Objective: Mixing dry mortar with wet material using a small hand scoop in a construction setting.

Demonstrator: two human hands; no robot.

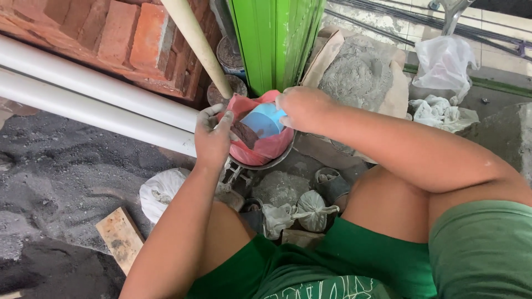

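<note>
Nearest the camera are the person's green shorts (354,266) and bare knees, with small tied white bags (313,210) and a short wooden block (121,238) on the gritty grey ground just beyond them. Past the knees, a red plastic bag (260,145) sits open in a round metal pan (277,161); the bag is thin and crumpled, its mouth spread wide, with dark powder showing inside on the left. The left hand (212,135) pinches the bag's left rim, fingers closed on the plastic. The right hand (299,106) is curled around a light blue scoop (264,119) that dips into the bag's mouth. Farther off lie two white pipes (94,97) along a brick wall (111,39), a leaning wooden handle (199,47), a green corrugated panel (274,39) and a paper sack of grey cement (357,75).
</note>
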